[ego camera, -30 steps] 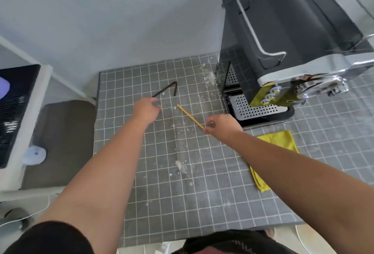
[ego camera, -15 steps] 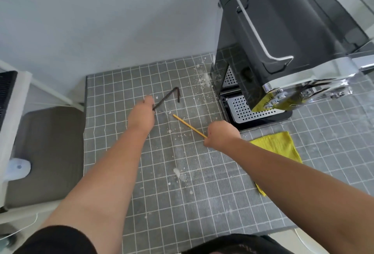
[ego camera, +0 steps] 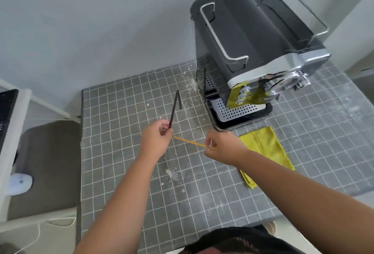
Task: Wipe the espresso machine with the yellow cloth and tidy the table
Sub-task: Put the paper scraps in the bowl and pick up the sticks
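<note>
the yellow cloth (ego camera: 265, 148) lay folded on the grid-patterned table (ego camera: 121, 172) before the espresso machine (ego camera: 253, 51), partly under the right hand (ego camera: 221, 148) pinching a yellow stick (ego camera: 190, 142), while the left hand (ego camera: 155, 142) gripped a bent black straw (ego camera: 174, 108).

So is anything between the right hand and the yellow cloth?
Nothing lies between them: the yellow cloth sits flat on the table just right of the right hand, partly under that forearm. But the hand is pinching a yellow stick, so it is not free.
</note>
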Motion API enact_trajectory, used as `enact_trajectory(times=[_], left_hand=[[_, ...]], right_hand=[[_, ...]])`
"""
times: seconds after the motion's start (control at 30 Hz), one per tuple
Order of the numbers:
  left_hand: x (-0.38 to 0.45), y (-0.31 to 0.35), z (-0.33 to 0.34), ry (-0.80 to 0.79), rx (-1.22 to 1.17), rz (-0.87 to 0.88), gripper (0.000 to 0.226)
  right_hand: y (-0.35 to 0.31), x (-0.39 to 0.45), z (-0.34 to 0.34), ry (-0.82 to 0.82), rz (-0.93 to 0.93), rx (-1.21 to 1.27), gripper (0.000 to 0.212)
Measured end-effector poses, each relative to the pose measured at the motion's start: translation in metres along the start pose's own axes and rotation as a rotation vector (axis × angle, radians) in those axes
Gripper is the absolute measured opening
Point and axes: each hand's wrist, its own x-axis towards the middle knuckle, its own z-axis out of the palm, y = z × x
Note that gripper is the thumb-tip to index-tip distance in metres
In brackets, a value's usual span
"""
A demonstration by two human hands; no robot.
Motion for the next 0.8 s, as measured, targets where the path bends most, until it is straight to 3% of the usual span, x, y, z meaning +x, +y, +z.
enact_trajectory(times=[0.2, 0.4, 0.6, 0.8], left_hand=[[-0.052, 0.033, 0.044, -0.157, -0.059, 0.068, 0.018], [-0.078, 0.083, 0.098, -0.307, 0.109, 0.405, 0.025], [-0.120, 0.140, 0.177, -0.554, 0.230, 0.619, 0.035], [-0.186, 0.197, 0.278, -0.723, 0.220, 0.729, 0.034]], right_hand=[[0.056, -0.065, -0.021, 0.228, 0.029, 0.342, 0.017], [0.127, -0.139, -0.049, 0.414, 0.214, 0.570, 0.012], [0.207, -0.227, -0.060, 0.646, 0.386, 0.653, 0.008], [0.289, -0.323, -0.045, 0.746, 0.644, 0.652, 0.005]])
